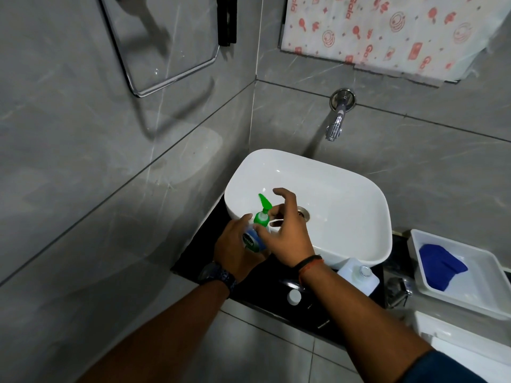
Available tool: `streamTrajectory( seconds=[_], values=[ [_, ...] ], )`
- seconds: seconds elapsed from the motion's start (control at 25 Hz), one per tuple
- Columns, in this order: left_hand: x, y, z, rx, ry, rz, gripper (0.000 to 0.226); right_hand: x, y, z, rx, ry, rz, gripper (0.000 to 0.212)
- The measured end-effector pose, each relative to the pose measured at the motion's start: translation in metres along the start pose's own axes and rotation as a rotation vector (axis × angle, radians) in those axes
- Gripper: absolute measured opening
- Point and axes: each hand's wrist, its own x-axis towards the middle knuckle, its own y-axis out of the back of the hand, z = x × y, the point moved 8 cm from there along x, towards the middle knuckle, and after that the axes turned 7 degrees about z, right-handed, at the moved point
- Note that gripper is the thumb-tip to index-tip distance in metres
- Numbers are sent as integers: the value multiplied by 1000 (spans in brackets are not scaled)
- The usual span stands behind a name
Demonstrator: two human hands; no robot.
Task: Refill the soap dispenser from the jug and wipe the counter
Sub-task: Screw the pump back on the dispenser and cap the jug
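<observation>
While left hand (235, 244) grips dispenser (255, 233), tray (481, 294) holds blue cloth (439, 265), seemingly.

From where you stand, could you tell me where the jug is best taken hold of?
Probably by its flat sides just under the neck, coming from above: the jug stands upright on the counter, its cap off, with the sink crowding its far side. No handle is visible.

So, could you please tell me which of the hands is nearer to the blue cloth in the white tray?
Right. The right hand is at the dispenser's green pump, on the side toward the blue cloth; the left hand grips the bottle farther away.
</observation>
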Motion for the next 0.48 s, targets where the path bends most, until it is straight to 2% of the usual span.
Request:
streamTrajectory(
  seconds=[0.12,0.24,0.32,0.4,0.48],
  values=[
    [1,1,1,49,-19,5,68,0,1,0,-11,-5,45,86],
    [0,5,2,-12,-7,29,71,-1,-3,2,47,-11,36,80],
    [-1,5,3,24,-13,14,70,0,-1,1,19,-21,89,83],
    [0,6,3,9,-13,16,67,-1,-6,1,77,-36,65,86],
    [0,7,4,-48,2,25,67,-2,-8,2,97,-26,73,78]
  ],
)
